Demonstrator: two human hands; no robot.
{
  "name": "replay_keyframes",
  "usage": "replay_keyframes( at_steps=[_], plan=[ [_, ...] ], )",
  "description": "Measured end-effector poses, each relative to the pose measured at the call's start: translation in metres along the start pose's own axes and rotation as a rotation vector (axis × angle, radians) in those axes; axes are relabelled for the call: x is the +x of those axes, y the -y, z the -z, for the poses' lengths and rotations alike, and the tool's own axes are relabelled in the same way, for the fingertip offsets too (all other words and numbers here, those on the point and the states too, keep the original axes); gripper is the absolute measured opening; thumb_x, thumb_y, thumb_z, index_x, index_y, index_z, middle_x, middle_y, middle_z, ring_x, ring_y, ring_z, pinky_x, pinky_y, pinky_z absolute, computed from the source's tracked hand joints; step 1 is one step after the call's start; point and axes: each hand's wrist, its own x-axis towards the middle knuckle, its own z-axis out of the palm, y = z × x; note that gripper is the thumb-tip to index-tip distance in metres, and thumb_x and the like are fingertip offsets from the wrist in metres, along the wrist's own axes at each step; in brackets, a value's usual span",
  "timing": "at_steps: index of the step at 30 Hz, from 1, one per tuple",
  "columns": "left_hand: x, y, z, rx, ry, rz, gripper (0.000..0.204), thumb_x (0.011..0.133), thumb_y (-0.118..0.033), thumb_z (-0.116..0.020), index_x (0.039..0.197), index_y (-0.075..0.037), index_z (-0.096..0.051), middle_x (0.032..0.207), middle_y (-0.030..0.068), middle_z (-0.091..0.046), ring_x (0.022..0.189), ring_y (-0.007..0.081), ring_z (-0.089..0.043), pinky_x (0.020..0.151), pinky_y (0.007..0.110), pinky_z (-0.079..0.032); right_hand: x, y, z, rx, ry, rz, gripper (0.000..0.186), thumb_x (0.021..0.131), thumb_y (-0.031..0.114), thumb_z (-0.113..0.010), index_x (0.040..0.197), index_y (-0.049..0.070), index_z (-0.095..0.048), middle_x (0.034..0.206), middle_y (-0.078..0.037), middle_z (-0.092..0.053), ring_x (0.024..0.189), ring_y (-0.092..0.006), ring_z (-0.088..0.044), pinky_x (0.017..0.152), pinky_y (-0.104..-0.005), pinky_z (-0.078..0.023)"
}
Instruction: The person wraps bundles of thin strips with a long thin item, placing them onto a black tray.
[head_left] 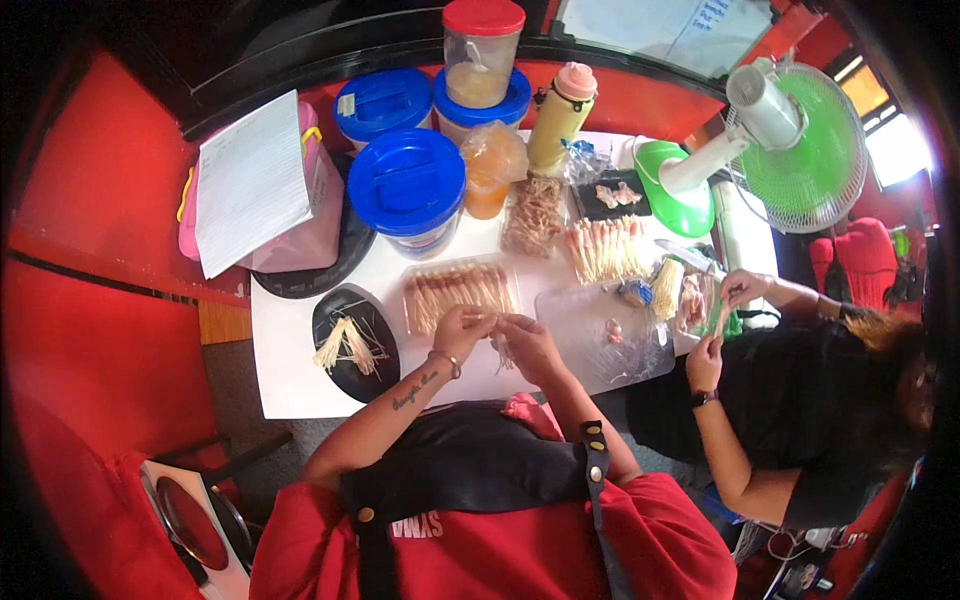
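My left hand [464, 332] and my right hand [532, 347] meet fingertip to fingertip at the table's near side. Both are closed on a small bundle of enoki mushrooms [503, 355], whose pale strands hang below the right fingers; the upper part is hidden by my fingers. Just beyond them lies a clear tray [513, 290] holding a row of enoki rolls [455, 290] with brownish-pink wrapped ends. Left of my left hand, a black oval plate [328, 312] carries loose enoki mushrooms [350, 345].
At right, a co-worker's hands [708, 355] hold a thin meat strip beside a pale cutting board [580, 320]. Behind stand blue-lidded tubs [408, 185], a packet of meat [535, 215], more enoki rolls [605, 250], a yellow bottle [560, 125] and a green fan [800, 150].
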Motion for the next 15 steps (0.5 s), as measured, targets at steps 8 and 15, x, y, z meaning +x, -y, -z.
replay_keyframes(
  at_steps=[8,15],
  plan=[
    [0.001,0.008,0.036,-0.109,-0.23,-0.109,0.025,0.082,-0.014,-0.061,0.104,-0.004,-0.053,0.086,0.001,-0.06,0.072,0.0062,-0.055,0.06,0.019,-0.044,0.075,0.002,0.018,-0.259,-0.154,0.209,0.032,0.08,0.018,-0.064,0.1,-0.007,-0.057,0.081,-0.005,-0.061,0.07,-0.0094,-0.055,0.061,-0.0206,-0.044],
    [-0.057,0.003,0.11,-0.128,-0.48,-0.016,0.022,0.083,-0.014,-0.059,0.104,-0.008,-0.055,0.091,-0.0005,-0.062,0.073,0.004,-0.054,0.059,0.017,-0.04,0.114,-0.01,0.01,-0.89,-0.37,0.467,0.019,0.076,0.012,-0.063,0.09,0.001,-0.065,0.084,-0.012,-0.065,0.076,-0.0188,-0.061,0.07,-0.0296,-0.047]
  ],
)
